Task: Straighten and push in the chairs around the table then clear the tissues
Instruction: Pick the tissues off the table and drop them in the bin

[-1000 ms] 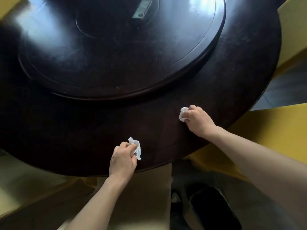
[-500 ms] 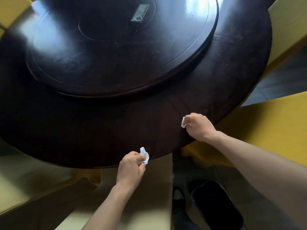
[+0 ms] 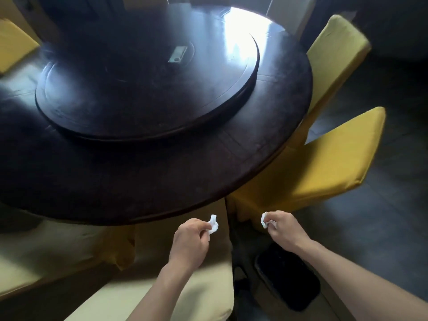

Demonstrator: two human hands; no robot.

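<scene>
The left hand [image 3: 188, 243] pinches one crumpled tissue [image 3: 213, 225] and the right hand [image 3: 286, 230] another tissue [image 3: 264, 220], both just off the table [image 3: 231, 167] edge ahead of them; such light grips could let one drop to the floor.

From my feed the room is dim overall, lit by daylight entering from the far side. A strong white glare sits on the polished table [image 3: 273, 144] and its raised turntable [image 3: 148, 89] at upper centre, washing out the surface there. The near tabletop falls into deep shadow with little detail. The floor at right is dark. Wide-angle distortion bends the table rim and stretches the yellow chairs [image 3: 324, 163] at the edges. I note slight motion blur throughout, worst at the frame borders; both forearms are evenly lit.
</scene>
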